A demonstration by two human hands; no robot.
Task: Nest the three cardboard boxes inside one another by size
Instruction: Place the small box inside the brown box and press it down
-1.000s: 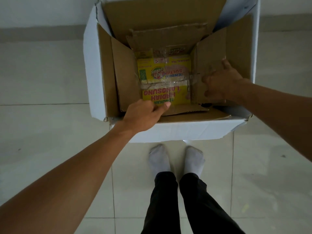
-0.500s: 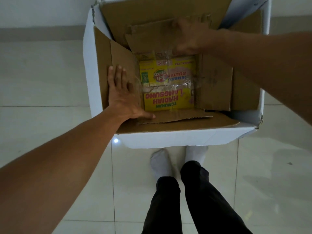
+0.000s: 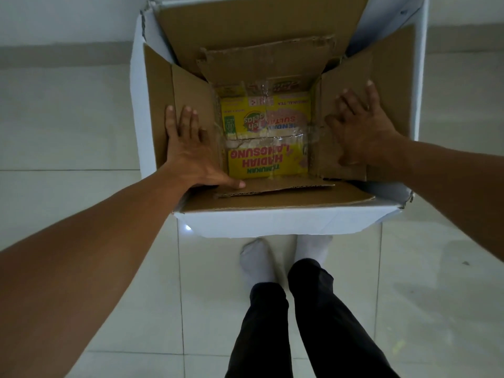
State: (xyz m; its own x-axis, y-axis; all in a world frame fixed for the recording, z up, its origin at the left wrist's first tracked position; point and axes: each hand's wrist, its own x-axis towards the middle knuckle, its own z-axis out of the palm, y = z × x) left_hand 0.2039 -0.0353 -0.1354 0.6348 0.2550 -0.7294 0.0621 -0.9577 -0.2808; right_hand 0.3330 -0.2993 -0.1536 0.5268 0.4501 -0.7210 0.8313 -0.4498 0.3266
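White box (image 3: 286, 222) on floor (image 3: 81, 214), brown box (image 3: 272, 66) nested inside, yellow box (image 3: 266, 140) at centre bottom. L hand (image 3: 191, 154) flat, fingers spread, on brown box's left flap; R hand (image 3: 360, 129) likewise on right flap. Neither grip holds anything.

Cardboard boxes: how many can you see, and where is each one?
3. The white outer box stands on the tiled floor; the brown middle box sits inside it, both hands pressing its side flaps; the yellow printed box lies at the bottom, innermost. Nothing suggests another.
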